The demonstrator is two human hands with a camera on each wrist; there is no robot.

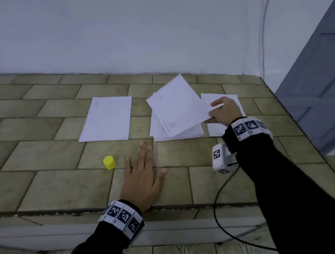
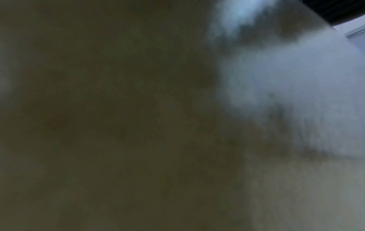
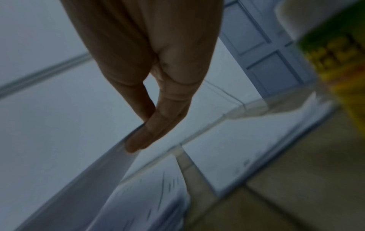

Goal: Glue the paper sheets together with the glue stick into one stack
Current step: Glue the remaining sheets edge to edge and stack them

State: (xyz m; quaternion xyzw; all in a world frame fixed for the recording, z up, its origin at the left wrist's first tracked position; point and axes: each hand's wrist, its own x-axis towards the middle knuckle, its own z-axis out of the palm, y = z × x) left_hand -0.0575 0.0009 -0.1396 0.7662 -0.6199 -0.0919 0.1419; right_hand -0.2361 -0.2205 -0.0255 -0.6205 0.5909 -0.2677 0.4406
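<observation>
— Paper sheets, then: where do they lie?

— Three places on the tiled counter [image 1: 38, 156]. A single sheet [image 1: 106, 119] lies flat to the left, a loose pile [image 1: 177, 133] sits in the middle, and another sheet [image 1: 215, 128] lies to the right, partly under the right hand [image 1: 225, 110]. That hand pinches the right edge of the lifted sheet [image 1: 175, 106], thumb on top and fingers beneath, holding it tilted above the pile.

— How will a sheet like that handle?

— Very light and limp, I judge. Held by one edge it bows and can flutter, so a pinch near a corner or the middle of an edge suits it, with the other hand steadying the far side when laying it down. It creases easily, and wet glue would make it cling wherever it first touches.

— And the left hand [image 1: 145, 176]?

— Flat on the counter, fingers spread and straight, grasping nothing. Its wrist view is only blur. A yellow cap [image 1: 109, 162] stands just beside its little finger.

— Where is the glue stick itself?

— Something yellow and green [image 3: 339, 65] shows blurred at the edge of the right wrist view; whether that is the glue stick, I cannot tell.

— Any containers?

— None in view.
</observation>
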